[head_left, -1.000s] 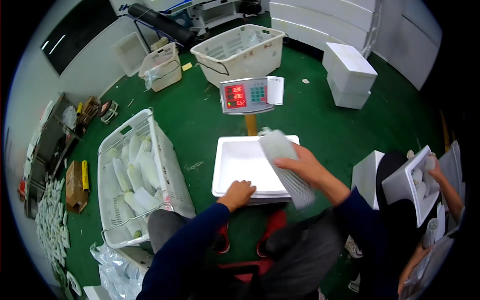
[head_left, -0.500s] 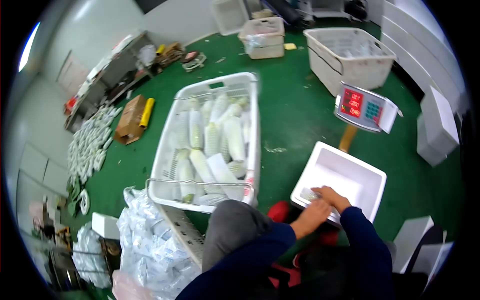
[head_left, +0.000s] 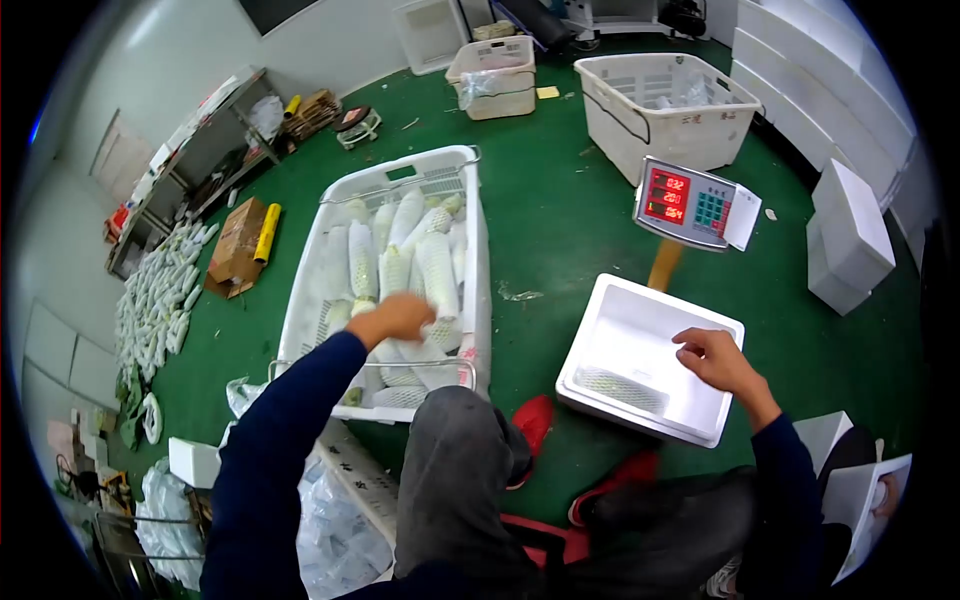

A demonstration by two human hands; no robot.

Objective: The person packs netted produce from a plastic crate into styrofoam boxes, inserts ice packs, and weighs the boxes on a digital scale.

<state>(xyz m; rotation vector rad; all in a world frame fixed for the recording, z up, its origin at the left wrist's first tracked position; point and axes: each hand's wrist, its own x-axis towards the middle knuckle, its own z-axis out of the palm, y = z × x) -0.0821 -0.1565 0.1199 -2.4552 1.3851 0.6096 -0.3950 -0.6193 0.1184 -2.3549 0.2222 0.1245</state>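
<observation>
One crate [head_left: 480, 300], then one foam box [head_left: 632, 325] below the scale display [head_left: 688, 204]. Over the crate, blurred left hand [head_left: 395, 318], grip impossible to tell; over the box, right hand [head_left: 718, 362], fingers parted. Heaped netted vegetables [head_left: 437, 275] in the crate, single netted piece [head_left: 625, 390] in the box.

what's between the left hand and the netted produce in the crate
Nothing visible stands in the way: the left hand is over the open crate, at the netted produce. Whether they touch is unclear.
</observation>
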